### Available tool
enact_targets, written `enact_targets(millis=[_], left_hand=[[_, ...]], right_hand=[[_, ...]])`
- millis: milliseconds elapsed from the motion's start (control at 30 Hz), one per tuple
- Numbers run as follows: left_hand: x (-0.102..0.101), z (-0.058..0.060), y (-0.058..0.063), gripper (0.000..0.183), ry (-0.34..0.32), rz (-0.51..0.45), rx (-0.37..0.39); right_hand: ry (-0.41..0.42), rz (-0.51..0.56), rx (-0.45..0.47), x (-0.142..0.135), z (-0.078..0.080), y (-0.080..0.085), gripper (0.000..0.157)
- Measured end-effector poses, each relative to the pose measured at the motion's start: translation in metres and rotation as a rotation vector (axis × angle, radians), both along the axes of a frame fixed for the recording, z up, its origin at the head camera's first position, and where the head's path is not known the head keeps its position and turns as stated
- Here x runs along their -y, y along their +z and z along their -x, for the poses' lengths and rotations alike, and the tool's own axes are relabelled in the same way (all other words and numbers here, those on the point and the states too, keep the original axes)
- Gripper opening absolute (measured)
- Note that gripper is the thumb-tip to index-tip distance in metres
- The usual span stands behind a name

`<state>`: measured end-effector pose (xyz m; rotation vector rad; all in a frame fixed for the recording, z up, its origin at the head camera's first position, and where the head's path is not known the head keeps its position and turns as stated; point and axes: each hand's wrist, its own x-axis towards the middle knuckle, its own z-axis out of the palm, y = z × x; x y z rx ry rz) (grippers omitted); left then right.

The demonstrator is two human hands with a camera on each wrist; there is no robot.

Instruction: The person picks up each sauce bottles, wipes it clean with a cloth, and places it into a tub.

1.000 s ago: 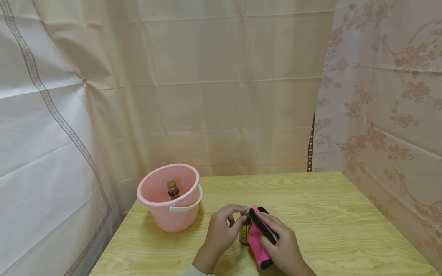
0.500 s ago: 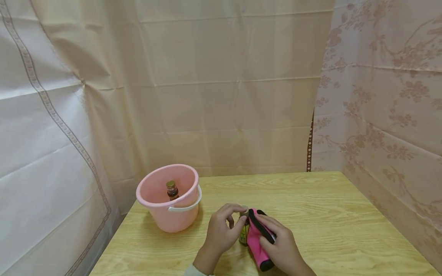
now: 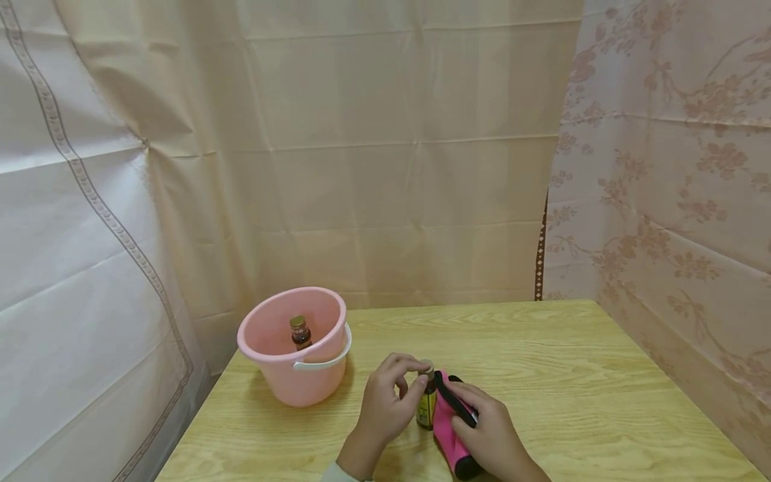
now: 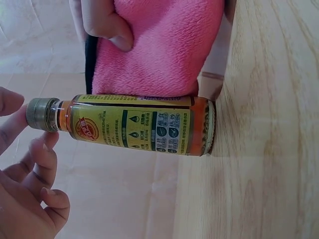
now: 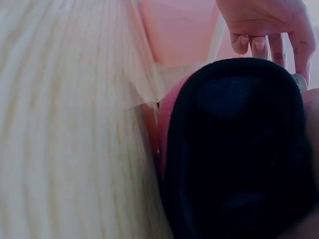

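A small glass bottle (image 3: 425,410) with a yellow-green label and a metal screw cap stands upright on the wooden table. My left hand (image 3: 387,404) pinches its cap between thumb and forefinger, the other fingers loosely bent. Right beside the bottle, my right hand (image 3: 490,428) grips a pink plush cloth piece (image 4: 154,45) with black trim. Its fuzzy face lies against the bottle's side in the left wrist view. The dark back (image 5: 239,149) of this piece fills much of the right wrist view and hides most of the bottle there.
A pink bucket (image 3: 289,378) with a white handle (image 3: 325,363) stands on the left of the wooden table (image 3: 542,361). Inside it is another dark bottle (image 3: 300,333) with a gold cap. Fabric curtains (image 3: 391,167) hang behind and on both sides.
The pink cloth piece and my right hand have slid slightly down along the bottle, uncovering more of its neck and label. My left hand keeps its pinch on the cap.
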<state>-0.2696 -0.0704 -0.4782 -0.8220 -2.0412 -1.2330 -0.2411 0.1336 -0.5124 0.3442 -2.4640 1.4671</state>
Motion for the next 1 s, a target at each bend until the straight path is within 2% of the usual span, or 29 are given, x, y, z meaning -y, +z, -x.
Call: enact_targets(millis=[367, 467, 600, 800, 1000], left_hand=[[-0.0016, 0.0007, -0.0010, 0.020, 0.042, 0.014, 0.001], [-0.0017, 0.0003, -0.0007, 0.020, 0.065, 0.019, 0.023], [-0.0015, -0.0007, -0.0003, 0.019, 0.087, 0.014, 0.060], [-0.0012, -0.0012, 0.0004, 0.017, 0.092, 0.005, 0.051], [-0.0004, -0.0008, 0.0016, 0.018, 0.082, 0.010, 0.045]], right_hand=[[0.019, -0.080, 0.026, -0.0018, 0.0030, -0.0023, 0.058], [0.027, -0.089, 0.025, -0.0018, 0.0035, -0.0029, 0.057], [0.040, -0.076, 0.028, -0.0015, 0.0028, -0.0028, 0.058], [0.035, -0.040, 0.013, -0.0003, 0.0002, 0.0005, 0.062], [0.042, -0.001, -0.041, -0.0002, -0.0013, 0.0009, 0.067]])
